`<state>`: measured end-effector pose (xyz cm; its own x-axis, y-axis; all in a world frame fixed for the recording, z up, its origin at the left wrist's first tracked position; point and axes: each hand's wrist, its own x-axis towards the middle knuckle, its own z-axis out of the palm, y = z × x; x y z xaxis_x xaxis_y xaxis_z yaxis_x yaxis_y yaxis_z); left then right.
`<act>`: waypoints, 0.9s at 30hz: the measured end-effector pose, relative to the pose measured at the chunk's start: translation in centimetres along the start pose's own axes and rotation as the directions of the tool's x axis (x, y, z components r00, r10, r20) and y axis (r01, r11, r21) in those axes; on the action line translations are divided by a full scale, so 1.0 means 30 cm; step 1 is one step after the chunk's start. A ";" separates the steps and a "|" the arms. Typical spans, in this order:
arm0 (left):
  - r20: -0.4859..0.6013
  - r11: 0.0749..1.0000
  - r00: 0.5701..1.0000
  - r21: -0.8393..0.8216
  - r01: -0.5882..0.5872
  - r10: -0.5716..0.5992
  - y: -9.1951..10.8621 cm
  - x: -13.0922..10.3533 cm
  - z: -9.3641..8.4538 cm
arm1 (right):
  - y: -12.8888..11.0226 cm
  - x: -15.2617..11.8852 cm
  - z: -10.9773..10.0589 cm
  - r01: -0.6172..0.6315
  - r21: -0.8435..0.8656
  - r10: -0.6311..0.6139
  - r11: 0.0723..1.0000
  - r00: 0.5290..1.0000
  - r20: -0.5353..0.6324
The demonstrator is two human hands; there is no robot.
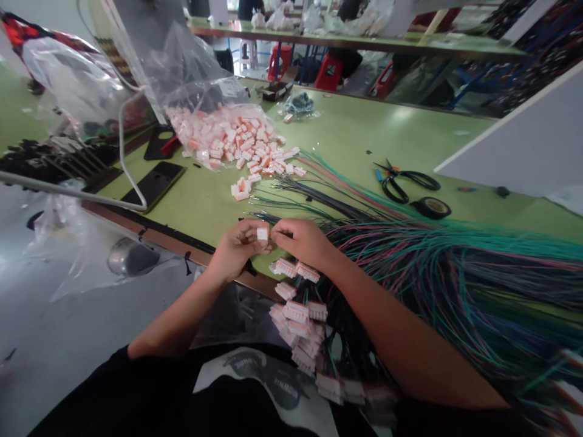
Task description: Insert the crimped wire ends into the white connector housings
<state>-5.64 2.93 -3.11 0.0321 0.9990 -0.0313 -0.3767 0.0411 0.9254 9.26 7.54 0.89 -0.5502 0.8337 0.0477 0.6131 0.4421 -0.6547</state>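
My left hand pinches a small white and orange connector housing above the table's front edge. Close beside it, my right hand has its fingers pressed together near the housing; what they pinch is too small to make out. Wired connectors hang in a cluster below my right hand, over the table edge. Long green, pink and black wires spread from under my right forearm across the table. Beyond my hands is a heap of loose white and orange housings, spilling from a clear plastic bag.
Black-handled scissors and a roll of black tape lie at the right behind the wires. A phone rests on the left, beside a bent metal rod. A white panel stands at the right.
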 end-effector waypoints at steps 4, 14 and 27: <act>-0.008 0.999 1.000 0.037 0.015 -0.015 0.009 -0.004 0.006 | 0.009 -0.002 -0.008 0.026 0.021 -0.026 0.999 1.000 -0.013; 0.051 0.992 0.999 0.123 0.001 -0.007 0.026 -0.007 0.007 | 0.019 -0.007 -0.011 0.033 0.070 -0.038 0.997 0.997 0.070; 0.336 0.958 0.933 0.287 0.030 -0.130 0.025 -0.006 -0.006 | 0.173 0.193 -0.153 -0.125 -0.403 0.085 0.906 0.990 -0.116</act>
<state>-6.10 2.78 -2.49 0.3896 0.9207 -0.0224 -0.0943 0.0641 0.9935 11.87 16.18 1.24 -0.4264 0.9011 0.0788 0.8534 0.4297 -0.2950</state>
